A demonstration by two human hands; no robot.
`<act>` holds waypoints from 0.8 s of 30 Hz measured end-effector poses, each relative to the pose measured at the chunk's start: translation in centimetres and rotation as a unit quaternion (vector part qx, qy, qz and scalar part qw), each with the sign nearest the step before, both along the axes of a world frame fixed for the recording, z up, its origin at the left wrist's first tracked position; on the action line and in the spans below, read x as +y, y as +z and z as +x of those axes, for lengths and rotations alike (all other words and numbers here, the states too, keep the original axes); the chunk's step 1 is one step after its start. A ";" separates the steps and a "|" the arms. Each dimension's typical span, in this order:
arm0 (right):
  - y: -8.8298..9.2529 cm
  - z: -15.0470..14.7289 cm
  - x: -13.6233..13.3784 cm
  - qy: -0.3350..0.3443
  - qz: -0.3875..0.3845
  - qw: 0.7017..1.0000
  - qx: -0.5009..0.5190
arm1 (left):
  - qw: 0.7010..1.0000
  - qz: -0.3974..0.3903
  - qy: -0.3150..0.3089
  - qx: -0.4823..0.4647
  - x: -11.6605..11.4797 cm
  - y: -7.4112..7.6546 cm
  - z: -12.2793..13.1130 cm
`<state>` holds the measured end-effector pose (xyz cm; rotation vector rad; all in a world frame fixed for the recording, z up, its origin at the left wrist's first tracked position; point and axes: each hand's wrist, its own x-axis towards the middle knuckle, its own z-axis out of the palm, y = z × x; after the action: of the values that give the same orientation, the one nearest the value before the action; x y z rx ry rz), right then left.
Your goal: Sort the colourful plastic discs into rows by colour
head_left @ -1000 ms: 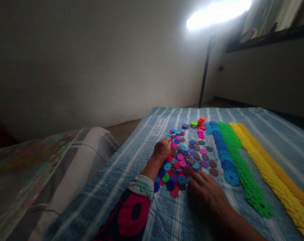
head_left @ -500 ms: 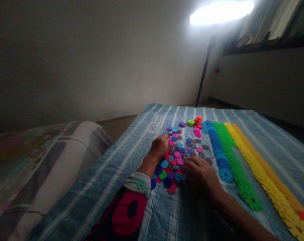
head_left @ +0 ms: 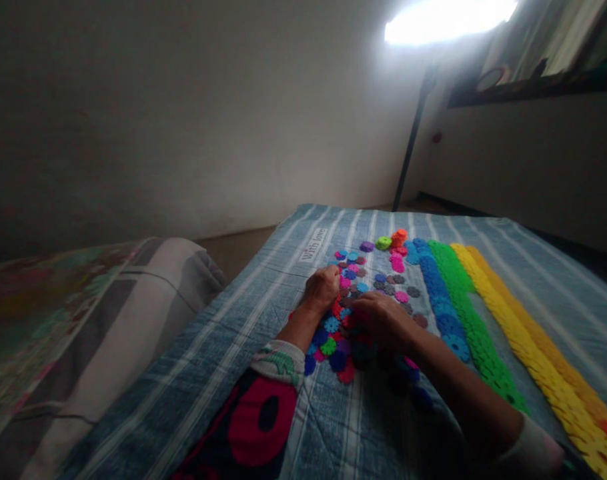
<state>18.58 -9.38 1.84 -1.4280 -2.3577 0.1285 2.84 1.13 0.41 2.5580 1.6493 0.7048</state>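
A loose spread of small notched plastic discs in pink, red, blue, purple, green and brown lies on a striped blue cloth. At its left edge rests my left hand, curled into a fist; anything inside it is hidden. My right hand reaches over the middle of the spread from the right, fingers bent and together. Its fingertips are dim among the discs, so what they hold cannot be made out. Dark blue discs lie in shadow under my right forearm.
Right of the spread run long overlapping rows of blue discs, green discs, yellow discs and orange discs. Small stacks, among them lime discs, stand behind. A lit lamp rises beyond; a draped blanket lies left.
My right hand has moved left and away from me, further into the spread, uncovering dark discs beneath the forearm. My left hand has stayed in place, still closed.
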 end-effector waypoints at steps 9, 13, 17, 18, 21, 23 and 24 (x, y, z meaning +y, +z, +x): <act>-0.4 -0.2 -0.3 -0.044 0.040 0.998 -0.022 | 1.000 0.014 -0.006 -0.005 0.5 -0.5 -0.1; -0.6 -0.1 -0.9 -0.061 0.037 0.997 0.002 | 1.000 0.011 -0.005 -0.016 0.4 -0.4 -0.1; -0.3 0.4 -2.2 -0.076 0.047 0.995 0.043 | 1.000 0.006 -0.002 -0.015 0.4 -0.4 -0.1; -0.2 0.6 -2.5 -0.086 0.047 0.994 0.050 | 1.000 0.006 -0.001 -0.012 0.4 -0.4 -0.1; 0.0 1.3 -3.5 -0.109 0.037 0.990 0.076 | 1.000 0.009 -0.004 -0.009 0.4 -0.3 -0.1; 0.1 1.8 -4.0 -0.104 0.031 0.988 0.105 | 1.000 0.009 -0.006 -0.015 0.4 -0.3 -0.1; 0.2 2.0 -4.3 -0.100 0.030 0.987 0.121 | 1.000 0.009 -0.005 -0.018 0.4 -0.2 0.0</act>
<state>20.57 -13.67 1.99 -1.5181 -1.9977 0.1659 2.80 1.56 0.18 2.5482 1.6256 0.7648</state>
